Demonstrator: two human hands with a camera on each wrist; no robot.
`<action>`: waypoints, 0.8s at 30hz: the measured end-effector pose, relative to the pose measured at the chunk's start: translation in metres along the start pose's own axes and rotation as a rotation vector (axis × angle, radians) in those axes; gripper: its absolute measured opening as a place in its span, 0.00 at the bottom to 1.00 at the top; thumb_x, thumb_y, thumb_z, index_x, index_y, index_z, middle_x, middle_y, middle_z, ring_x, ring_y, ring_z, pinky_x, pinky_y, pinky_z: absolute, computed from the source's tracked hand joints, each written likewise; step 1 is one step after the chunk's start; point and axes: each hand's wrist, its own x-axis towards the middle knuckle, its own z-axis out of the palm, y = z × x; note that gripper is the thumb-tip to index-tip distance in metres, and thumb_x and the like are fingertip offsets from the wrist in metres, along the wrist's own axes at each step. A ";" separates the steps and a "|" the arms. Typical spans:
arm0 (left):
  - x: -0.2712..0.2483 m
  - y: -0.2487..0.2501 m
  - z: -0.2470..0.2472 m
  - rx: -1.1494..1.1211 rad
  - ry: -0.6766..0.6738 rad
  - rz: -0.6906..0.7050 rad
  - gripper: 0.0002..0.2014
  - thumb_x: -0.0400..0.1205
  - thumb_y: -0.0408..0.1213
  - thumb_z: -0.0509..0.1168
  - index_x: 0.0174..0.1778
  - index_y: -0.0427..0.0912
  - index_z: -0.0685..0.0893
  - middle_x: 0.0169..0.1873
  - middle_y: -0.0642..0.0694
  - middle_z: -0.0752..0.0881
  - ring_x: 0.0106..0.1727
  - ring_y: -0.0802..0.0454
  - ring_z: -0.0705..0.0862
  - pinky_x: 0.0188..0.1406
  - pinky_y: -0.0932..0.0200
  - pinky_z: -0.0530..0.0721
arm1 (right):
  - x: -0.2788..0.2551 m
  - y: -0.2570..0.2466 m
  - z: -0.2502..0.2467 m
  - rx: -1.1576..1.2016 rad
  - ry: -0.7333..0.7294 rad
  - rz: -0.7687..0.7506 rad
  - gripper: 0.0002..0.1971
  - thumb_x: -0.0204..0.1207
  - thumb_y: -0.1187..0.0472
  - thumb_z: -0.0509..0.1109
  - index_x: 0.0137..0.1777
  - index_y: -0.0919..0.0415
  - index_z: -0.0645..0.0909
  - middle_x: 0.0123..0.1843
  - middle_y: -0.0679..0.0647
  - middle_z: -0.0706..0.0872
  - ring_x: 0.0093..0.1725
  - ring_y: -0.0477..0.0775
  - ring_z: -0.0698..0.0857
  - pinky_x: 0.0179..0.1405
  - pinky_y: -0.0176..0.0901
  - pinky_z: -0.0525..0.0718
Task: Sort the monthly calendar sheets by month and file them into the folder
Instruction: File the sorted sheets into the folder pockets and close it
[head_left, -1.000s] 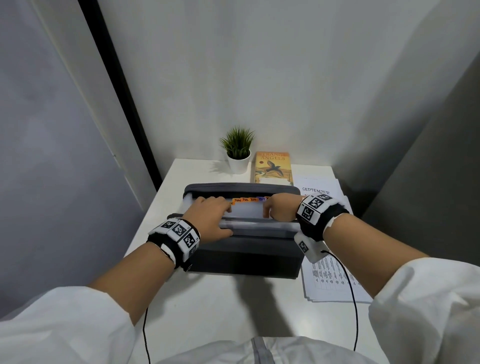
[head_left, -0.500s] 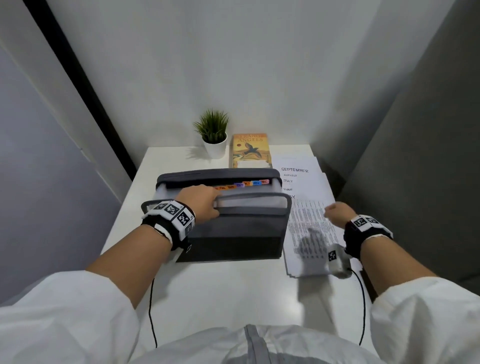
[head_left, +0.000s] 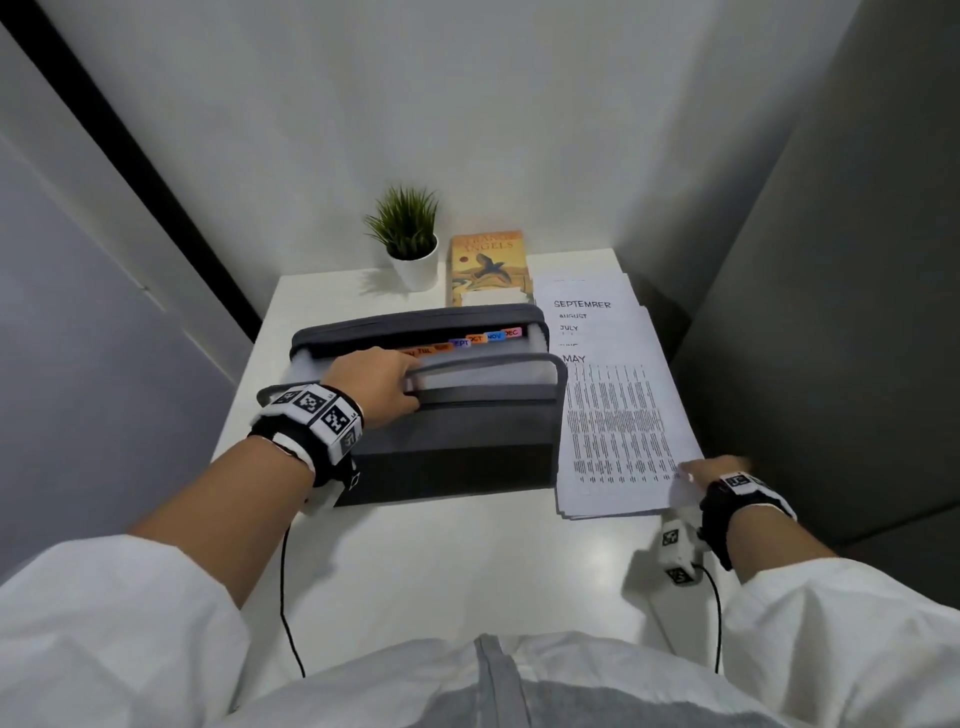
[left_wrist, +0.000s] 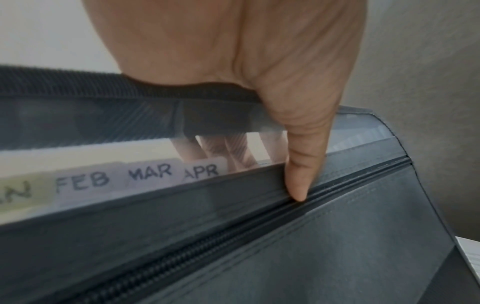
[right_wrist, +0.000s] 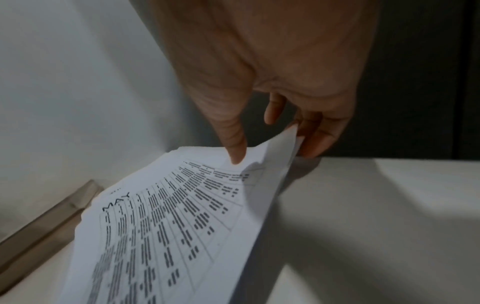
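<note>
The right hand has dropped from the middle of the paper stack to its near right corner, low on the right of the head view; the left hand has stayed on the folder.

One grey expanding folder stands open at the centre of the head view on the white table. The left hand grips its front wall: in the left wrist view the thumb lies outside against the zipper line, and four fingers show through the clear divider inside, beside the APR tab. Four tabs can be read there, from the lower left: one ending in N, then FEB, MAR, APR. In the head view more coloured tabs run toward the folder's upper right, ending in OCT, NOV, DEC; those nearest the hand are partly hidden.

One fanned stack of calendar sheets lies flat just right of the folder. Five headings show, top to bottom: SEPTEMBER, AUGUST, JULY, one blurred, and MAY on the top sheet. The right hand pinches the top sheet's corner, which is lifted and curled between thumb and fingers.

At the upper middle, along the table's far edge, stand one potted plant and, beside it on the right, one orange book.
</note>
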 end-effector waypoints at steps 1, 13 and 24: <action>0.000 0.000 0.000 0.000 0.000 -0.002 0.10 0.74 0.52 0.70 0.49 0.57 0.84 0.26 0.60 0.72 0.34 0.51 0.77 0.28 0.61 0.67 | -0.002 -0.004 -0.001 -0.009 -0.018 0.006 0.20 0.77 0.56 0.71 0.63 0.69 0.79 0.64 0.65 0.81 0.63 0.66 0.82 0.65 0.53 0.80; -0.005 0.003 0.002 -0.005 0.007 -0.020 0.12 0.73 0.52 0.69 0.52 0.59 0.85 0.28 0.59 0.74 0.34 0.53 0.76 0.28 0.61 0.68 | -0.027 -0.052 0.005 -0.254 -0.168 -0.087 0.18 0.76 0.55 0.72 0.61 0.66 0.80 0.59 0.62 0.84 0.53 0.64 0.86 0.58 0.55 0.86; -0.005 0.006 -0.007 -0.036 -0.127 -0.079 0.11 0.75 0.55 0.68 0.47 0.54 0.83 0.41 0.52 0.85 0.43 0.48 0.84 0.37 0.58 0.76 | -0.041 -0.094 -0.010 -0.429 0.001 -0.264 0.23 0.82 0.54 0.66 0.73 0.67 0.72 0.71 0.60 0.79 0.68 0.57 0.80 0.67 0.43 0.77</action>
